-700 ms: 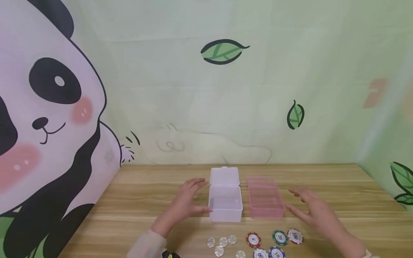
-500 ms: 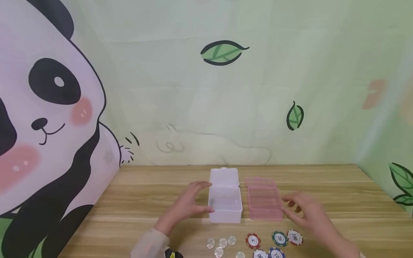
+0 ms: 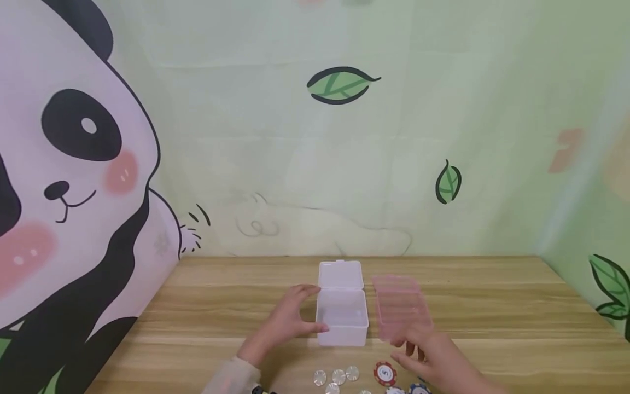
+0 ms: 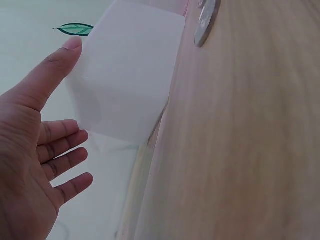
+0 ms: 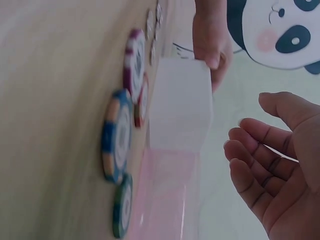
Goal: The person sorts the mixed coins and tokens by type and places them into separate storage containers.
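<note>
My left hand [image 3: 285, 320] is at the left side of a white plastic box [image 3: 342, 335] with its lid tipped back. The thumb touches the front rim, and the fingers [image 4: 67, 147] extend loosely along the side. My right hand [image 3: 433, 355] hovers, fingers loosely bent and holding nothing, in front of a translucent pink box [image 3: 401, 309] whose lid is also back. Below it lie poker chips: a red one [image 3: 385, 374], a blue one [image 5: 116, 137] and a green one [image 5: 123, 206], partly hidden by the hand in the head view.
Several small silvery discs [image 3: 338, 376] lie in front of the white box. The wood-grain table [image 3: 236, 290] ends at a green cloth backdrop [image 3: 246, 137] printed with a panda and leaves. A black and yellow object [image 3: 261, 390] shows by the left sleeve.
My right hand has left the right side of the pink box and moved left and nearer, over the chips. My left hand has closed in on the white box's side. The view has tilted slightly upward.
</note>
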Demonstrator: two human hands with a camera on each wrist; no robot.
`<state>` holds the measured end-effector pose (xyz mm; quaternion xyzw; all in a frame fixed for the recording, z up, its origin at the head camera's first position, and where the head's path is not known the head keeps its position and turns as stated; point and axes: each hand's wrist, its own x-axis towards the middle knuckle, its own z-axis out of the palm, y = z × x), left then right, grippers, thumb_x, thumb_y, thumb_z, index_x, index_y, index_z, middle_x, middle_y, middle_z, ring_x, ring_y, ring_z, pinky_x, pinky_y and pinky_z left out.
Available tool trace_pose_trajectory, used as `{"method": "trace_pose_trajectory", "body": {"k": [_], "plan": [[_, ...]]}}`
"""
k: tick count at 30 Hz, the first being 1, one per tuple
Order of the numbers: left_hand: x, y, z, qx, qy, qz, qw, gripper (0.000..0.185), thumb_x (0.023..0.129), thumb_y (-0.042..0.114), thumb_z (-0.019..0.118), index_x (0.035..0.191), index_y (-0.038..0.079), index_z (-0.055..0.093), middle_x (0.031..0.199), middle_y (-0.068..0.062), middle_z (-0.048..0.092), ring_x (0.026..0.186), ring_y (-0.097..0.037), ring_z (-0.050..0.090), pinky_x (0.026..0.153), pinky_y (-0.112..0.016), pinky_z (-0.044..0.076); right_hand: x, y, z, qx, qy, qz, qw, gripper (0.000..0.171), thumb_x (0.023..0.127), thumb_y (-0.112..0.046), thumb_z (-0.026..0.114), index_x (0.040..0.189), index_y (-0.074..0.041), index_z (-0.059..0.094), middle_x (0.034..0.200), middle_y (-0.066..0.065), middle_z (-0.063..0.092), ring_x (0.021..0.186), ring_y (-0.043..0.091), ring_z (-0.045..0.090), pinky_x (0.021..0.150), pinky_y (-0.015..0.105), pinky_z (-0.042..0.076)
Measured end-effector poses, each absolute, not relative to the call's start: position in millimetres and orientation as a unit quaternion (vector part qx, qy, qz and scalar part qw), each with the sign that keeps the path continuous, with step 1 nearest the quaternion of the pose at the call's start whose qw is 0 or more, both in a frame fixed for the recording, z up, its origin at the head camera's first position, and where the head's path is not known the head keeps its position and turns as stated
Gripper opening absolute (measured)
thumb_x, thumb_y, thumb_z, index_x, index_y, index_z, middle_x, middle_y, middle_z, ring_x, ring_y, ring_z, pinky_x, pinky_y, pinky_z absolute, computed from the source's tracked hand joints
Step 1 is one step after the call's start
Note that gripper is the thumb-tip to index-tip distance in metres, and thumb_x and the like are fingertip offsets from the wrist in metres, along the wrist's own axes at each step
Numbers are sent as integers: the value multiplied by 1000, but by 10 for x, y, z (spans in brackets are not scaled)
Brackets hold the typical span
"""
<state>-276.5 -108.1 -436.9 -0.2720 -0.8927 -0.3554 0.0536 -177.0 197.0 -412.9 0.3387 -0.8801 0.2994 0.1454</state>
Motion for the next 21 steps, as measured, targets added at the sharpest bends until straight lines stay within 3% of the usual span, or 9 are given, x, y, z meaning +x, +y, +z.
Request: {"method": "trace_pose_trajectory", "body": {"k": [4, 12, 21], "plan": [[-2762, -1089, -4379, -273, -892, -355, 56, 82, 69, 39, 84, 134, 2, 52, 139, -17, 50, 130, -38, 45, 107, -56, 40, -1784, 1905, -4179, 380, -870, 288, 120, 12, 89, -19, 68, 94, -10, 64, 83, -2, 64, 71, -8, 47, 51, 12, 43], [-2774, -1095, -4373, -278, -898, -335, 69, 81, 70, 42, 83, 135, 5, 53, 140, -14, 52, 131, -36, 46, 107, -55, 40, -1799, 1783, -4285, 446, -846, 268, 115, 5, 86, -15, 69, 90, -15, 67, 83, -5, 64, 70, -9, 50, 58, 6, 41], [-2761, -1101, -4389, -275, -896, -343, 63, 81, 69, 42, 83, 135, 5, 52, 141, -15, 51, 132, -38, 45, 108, -57, 38, -1790, 1642, -4287, 413, -869, 272, -31, 12, 92, -24, 64, 93, -12, 68, 82, -10, 59, 70, -10, 46, 58, 11, 44]]}}
